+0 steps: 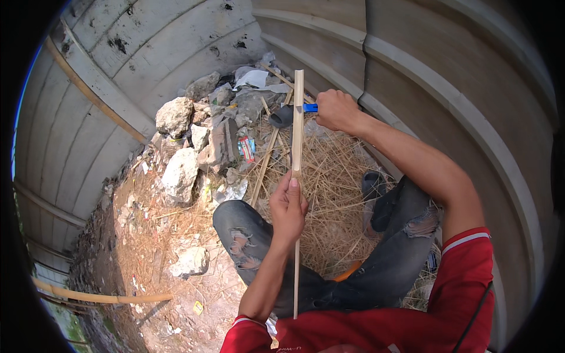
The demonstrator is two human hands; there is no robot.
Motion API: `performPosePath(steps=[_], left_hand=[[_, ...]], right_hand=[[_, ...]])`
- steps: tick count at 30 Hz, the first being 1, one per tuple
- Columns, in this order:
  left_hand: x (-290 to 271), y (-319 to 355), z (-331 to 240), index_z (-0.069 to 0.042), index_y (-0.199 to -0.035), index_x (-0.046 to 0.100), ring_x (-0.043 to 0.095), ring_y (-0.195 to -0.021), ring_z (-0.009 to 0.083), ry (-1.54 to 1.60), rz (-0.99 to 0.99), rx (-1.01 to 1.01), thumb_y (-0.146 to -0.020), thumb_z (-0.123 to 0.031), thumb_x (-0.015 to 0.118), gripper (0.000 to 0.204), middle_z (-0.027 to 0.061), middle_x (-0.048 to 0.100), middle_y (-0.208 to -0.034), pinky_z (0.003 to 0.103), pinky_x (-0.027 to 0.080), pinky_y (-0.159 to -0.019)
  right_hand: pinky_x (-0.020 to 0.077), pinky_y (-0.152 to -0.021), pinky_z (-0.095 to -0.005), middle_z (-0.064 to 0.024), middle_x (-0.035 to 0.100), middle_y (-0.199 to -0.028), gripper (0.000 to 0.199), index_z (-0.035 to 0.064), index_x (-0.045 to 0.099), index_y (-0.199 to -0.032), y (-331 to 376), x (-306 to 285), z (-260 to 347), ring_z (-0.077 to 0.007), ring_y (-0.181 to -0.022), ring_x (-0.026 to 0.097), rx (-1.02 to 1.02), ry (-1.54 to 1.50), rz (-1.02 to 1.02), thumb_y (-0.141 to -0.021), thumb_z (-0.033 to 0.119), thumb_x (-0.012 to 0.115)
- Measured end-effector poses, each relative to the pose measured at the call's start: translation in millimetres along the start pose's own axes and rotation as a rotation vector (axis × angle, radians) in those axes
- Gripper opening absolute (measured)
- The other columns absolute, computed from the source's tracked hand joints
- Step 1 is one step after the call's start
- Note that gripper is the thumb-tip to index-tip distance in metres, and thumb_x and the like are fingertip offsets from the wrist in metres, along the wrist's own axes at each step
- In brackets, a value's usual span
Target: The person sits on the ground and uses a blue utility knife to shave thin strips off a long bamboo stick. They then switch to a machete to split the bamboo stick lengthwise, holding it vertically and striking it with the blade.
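Straw-strewn ground, red packet [246,147] by rubble, hands gripping bamboo strip [298,123], blue-handled knife [294,112].

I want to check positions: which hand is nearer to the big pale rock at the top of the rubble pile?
Left. The left hand holds the bamboo strip below and right of the rock; the right hand is farther right.

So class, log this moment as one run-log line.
left hand: grips bamboo strip upright | right hand: holds blue-handled knife against strip | ground: straw, rocks
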State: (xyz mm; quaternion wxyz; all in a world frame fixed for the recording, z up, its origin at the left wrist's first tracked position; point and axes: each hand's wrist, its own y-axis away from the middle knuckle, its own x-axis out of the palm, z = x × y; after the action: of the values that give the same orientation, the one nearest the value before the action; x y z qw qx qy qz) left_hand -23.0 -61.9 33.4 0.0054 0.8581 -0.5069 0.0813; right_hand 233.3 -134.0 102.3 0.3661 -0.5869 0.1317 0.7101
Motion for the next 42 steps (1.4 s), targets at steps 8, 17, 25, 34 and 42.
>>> performPosePath(steps=[8, 17, 25, 34, 42], left_hand=[[-6.7, -2.9, 7.2, 0.002, -0.146, 0.045, 0.036, -0.051, 0.0016, -0.055, 0.084, 0.046, -0.109, -0.023, 0.046, 0.045, -0.0076, 0.039, -0.063, 0.021, 0.030, -0.047], [-34.5, 69.8, 24.4, 0.000, -0.147, 0.046, 0.034, -0.048, 0.0024, -0.048, 0.192, -0.107, -0.109, -0.024, 0.045, 0.045, -0.0074, 0.039, -0.061, 0.022, 0.029, -0.045], [-50.0, 8.6, -7.2, -0.011, -0.153, 0.035, 0.025, -0.035, 0.0044, 0.358, 0.067, -0.158, -0.110, -0.034, 0.039, 0.049, -0.0053, 0.030, -0.052, 0.018, 0.025, -0.034], [-22.8, -22.2, -23.7, -0.016, -0.151, 0.039, 0.027, -0.036, 0.0070, 0.516, 0.027, -0.219, -0.111, -0.037, 0.035, 0.046, -0.0035, 0.033, -0.055, 0.020, 0.025, -0.031], [-19.7, -15.9, -12.5, -0.016, -0.150, 0.040, 0.026, -0.036, 0.0046, 0.426, 0.009, -0.286, -0.109, -0.034, 0.043, 0.045, -0.0070, 0.029, -0.053, 0.019, 0.022, -0.032]], right_hand=[[0.0554, -0.083, -0.0505, -0.0290, 0.071, -0.096, 0.026, -0.0061, 0.073, -0.092, -25.7, -4.1, -26.0, -0.0459, -0.095, 0.070, 0.225, -0.018, -0.048, -0.076, 0.013, 0.064], [0.0542, -0.084, -0.0506, -0.0288, 0.071, -0.097, 0.028, -0.0074, 0.071, -0.086, -39.2, -20.0, -129.2, -0.0430, -0.093, 0.070, 0.519, -0.102, -0.237, -0.076, 0.018, 0.062], [0.0504, -0.066, -0.0517, -0.0334, 0.054, -0.062, 0.023, -0.0113, 0.058, -0.063, -4.6, -10.4, -37.3, -0.0504, -0.064, 0.059, 0.005, -0.197, -0.127, -0.069, 0.011, 0.061], [0.0561, -0.072, -0.0532, -0.0300, 0.067, -0.077, 0.021, -0.0067, 0.068, -0.078, 62.7, 11.0, 73.8, -0.0487, -0.076, 0.067, -0.283, -0.159, 0.204, -0.069, 0.012, 0.067], [0.0570, -0.075, -0.0527, -0.0293, 0.069, -0.085, 0.021, -0.0058, 0.070, -0.080, 26.6, 32.7, 47.1, -0.0469, -0.084, 0.069, -0.285, 0.012, 0.126, -0.071, 0.014, 0.067]])
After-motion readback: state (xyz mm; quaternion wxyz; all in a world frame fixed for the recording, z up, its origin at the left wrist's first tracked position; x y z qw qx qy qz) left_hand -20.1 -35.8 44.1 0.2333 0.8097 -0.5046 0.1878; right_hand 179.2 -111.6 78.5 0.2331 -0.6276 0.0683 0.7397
